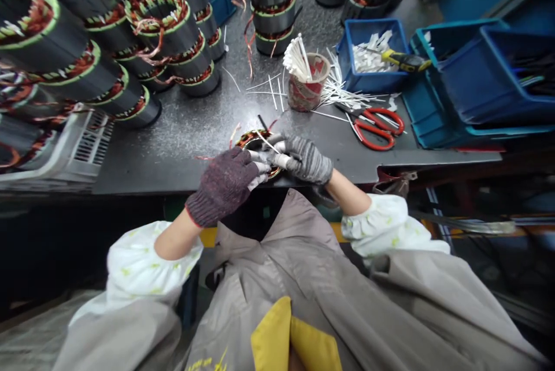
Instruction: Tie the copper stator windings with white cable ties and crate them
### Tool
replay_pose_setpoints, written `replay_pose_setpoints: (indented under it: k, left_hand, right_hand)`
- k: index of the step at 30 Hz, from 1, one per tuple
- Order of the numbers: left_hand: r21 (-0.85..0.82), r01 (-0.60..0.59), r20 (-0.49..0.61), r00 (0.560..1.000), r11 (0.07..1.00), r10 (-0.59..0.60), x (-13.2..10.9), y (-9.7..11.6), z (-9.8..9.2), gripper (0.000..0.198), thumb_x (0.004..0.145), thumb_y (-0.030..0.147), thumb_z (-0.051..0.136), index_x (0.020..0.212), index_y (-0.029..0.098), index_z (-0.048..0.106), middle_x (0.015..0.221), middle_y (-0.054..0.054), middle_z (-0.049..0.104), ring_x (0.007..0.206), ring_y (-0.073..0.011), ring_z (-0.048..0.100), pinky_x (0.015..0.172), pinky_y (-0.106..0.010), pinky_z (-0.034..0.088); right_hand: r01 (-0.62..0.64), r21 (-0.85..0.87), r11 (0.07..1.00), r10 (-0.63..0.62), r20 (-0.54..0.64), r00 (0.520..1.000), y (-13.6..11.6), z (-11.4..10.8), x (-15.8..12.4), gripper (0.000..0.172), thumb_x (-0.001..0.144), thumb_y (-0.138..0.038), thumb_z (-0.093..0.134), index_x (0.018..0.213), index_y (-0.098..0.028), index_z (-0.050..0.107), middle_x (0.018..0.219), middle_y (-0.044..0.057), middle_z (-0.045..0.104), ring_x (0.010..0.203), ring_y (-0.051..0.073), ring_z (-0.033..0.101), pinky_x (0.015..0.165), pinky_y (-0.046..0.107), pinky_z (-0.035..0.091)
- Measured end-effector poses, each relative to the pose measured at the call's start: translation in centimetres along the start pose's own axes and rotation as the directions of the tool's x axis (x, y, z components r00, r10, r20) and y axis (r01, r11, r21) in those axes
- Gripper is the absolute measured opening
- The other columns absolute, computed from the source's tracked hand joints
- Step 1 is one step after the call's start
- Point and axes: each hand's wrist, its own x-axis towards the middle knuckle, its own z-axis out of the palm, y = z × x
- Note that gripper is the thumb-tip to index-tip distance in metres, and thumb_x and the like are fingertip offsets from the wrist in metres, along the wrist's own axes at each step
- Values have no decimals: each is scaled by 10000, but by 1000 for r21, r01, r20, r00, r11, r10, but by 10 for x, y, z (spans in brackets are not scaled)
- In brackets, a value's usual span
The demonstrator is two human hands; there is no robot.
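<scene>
Hands: the left hand [223,185], in a dark purple-brown knit glove, and the right hand [306,158], in a grey knit glove, meet over the work, their fingertips close together.
Grip: the right fingers pinch a short white sleeve [281,160]; the left fingers lie against the winding, but whether they clamp anything is hidden.
Workpiece: a small wound stator [254,138] with copper windings sits at the near edge of the table, partly covered by both hands. A thin white strip [266,141] rises from it, and loose wire ends stick out.
Placement: the stator's position at the edge seems chosen to bring it close to the body, where both hands can work on it together.
Table: the dark grey worktable [186,128] carries everything else, with loose white cable ties [264,85] scattered just beyond the hands.
Tools: red-handled scissors [375,128] lie to the right, within easy reach.
Containers: a red-patterned paper cup [306,91] holds a bundle of white ties [297,59]. A blue crate [362,33] holds more white pieces, with yellow-handled cutters [405,60] resting across it. A larger blue crate [489,76] of dark items sits on a teal crate [427,122].
Stock: stacks of wound stators [56,30] stand across the far left and back of the table.
</scene>
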Motion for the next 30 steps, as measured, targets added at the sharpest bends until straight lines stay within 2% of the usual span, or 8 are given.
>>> replay_pose_setpoints:
  k: [4,9,13,16,21,25,27,30]
  left_hand:
    - [-46,-172,-82,982,984,168,1,-11,6,218,1016,319,616,1169,282,768,1148,-70,792,1057,-237,717,909,-405,538]
    - [130,-51,-279,956,990,86,-12,-8,16,295,982,242,667,1256,336,725,1267,-39,788,1286,-291,673,1051,-510,501]
    - [118,14,-336,942,993,27,-15,-3,22,327,995,207,624,1285,343,687,1181,-12,809,1280,-311,691,1253,-666,317]
    - [84,25,-393,919,996,10,-13,7,31,311,989,170,603,1280,250,677,1130,-62,810,1129,-273,748,1185,-569,437]
    - [111,156,-484,871,982,-84,-14,29,45,309,984,169,609,1283,217,676,1123,-95,809,1113,-276,756,1157,-536,465]
    - [76,197,-485,864,977,-136,-15,33,53,344,995,179,594,1318,262,677,1180,-80,811,1142,-268,762,1159,-534,470]
    - [52,216,-487,858,975,-164,-12,29,55,349,1006,189,578,1331,265,679,1196,-78,810,1152,-269,761,1161,-534,476]
    - [17,238,-485,851,971,-200,-7,25,51,362,1025,188,546,1363,238,667,1240,-99,799,1222,-278,740,1190,-545,460]
  right_hand:
    - [23,181,983,-57,185,981,17,-16,33,175,933,-373,656,942,-229,756,1186,52,763,1068,202,709,998,355,573]
    - [140,227,964,-189,213,959,18,-22,50,282,973,-457,648,935,-195,745,1097,81,759,1036,204,717,991,378,585]
    - [108,-32,994,-113,-254,961,23,-51,40,298,975,-500,668,945,-214,749,999,63,752,978,208,714,975,382,598]
    - [-133,-201,971,-43,-688,724,33,-77,43,189,927,-396,714,973,-215,745,1018,77,734,1017,241,701,1017,436,591]
    - [-120,-215,969,-39,-616,787,42,-86,66,185,869,-303,751,1031,-216,765,1145,86,751,1160,256,696,1123,451,553]
    - [45,55,997,10,-740,672,16,-65,48,261,1003,-445,635,1082,-218,738,964,53,769,809,182,740,809,359,657]
    - [169,128,977,-40,-672,740,-1,-48,23,262,1031,-460,638,1090,-224,733,946,55,778,712,166,738,677,315,650]
    - [236,69,969,-193,-382,904,-19,-19,-21,185,1047,-389,648,1066,-245,762,1059,89,809,944,208,798,856,348,674]
